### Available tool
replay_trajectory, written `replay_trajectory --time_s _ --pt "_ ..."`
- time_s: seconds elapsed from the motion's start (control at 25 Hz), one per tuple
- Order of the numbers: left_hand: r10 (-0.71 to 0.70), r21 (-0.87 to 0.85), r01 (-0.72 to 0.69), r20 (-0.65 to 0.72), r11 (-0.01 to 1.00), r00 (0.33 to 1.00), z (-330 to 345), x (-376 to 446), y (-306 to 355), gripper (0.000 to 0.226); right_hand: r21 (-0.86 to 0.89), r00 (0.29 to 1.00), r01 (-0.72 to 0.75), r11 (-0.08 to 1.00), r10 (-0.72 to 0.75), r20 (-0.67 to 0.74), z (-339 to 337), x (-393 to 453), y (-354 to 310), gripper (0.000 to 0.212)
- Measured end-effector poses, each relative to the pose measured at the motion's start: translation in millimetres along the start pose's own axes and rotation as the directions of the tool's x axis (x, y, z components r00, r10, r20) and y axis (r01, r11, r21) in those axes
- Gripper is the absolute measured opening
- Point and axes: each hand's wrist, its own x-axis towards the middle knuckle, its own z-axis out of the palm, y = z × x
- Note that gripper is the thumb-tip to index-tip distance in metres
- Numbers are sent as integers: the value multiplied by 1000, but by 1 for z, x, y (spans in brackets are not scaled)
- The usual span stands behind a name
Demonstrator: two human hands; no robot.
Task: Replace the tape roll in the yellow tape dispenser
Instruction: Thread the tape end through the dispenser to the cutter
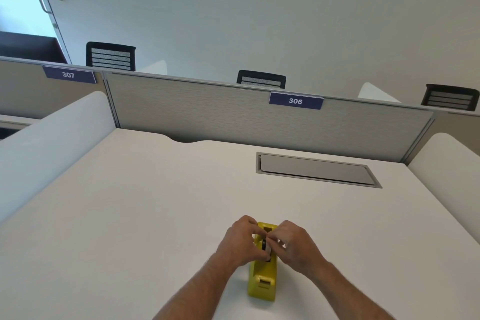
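The yellow tape dispenser (262, 278) stands on the white desk (130, 215), its cutter end toward me. A tape roll (266, 246), seen edge-on as a dark and pale band, sits in the dispenser's slot. My left hand (240, 241) grips the roll from the left side. From the right, my right hand (293, 244) pinches the same roll with its fingertips. The fingers hide most of the roll and the middle of the dispenser.
A grey cable hatch (317, 170) is set into the desk at the far right. A fabric partition (233, 112) labelled 306 closes the back. White side dividers (52, 143) flank the desk. Black chairs (110, 56) stand beyond.
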Motion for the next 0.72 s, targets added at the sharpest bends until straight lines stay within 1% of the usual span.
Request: replay_trajectory --time_s 0.16,0.48,0.72 --pt "3 3 -3 1 1000 1000 -1 0 0 55 40 999 -40 998 41 -9 3 0 3 9" --pt "19 8 -19 -20 1000 1000 1 -3 -1 57 95 988 -154 984 150 43 4 6 1 13" --pt "28 10 -28 -18 1000 999 1 -2 0 59 117 971 -237 964 237 10 0 10 -3 12"
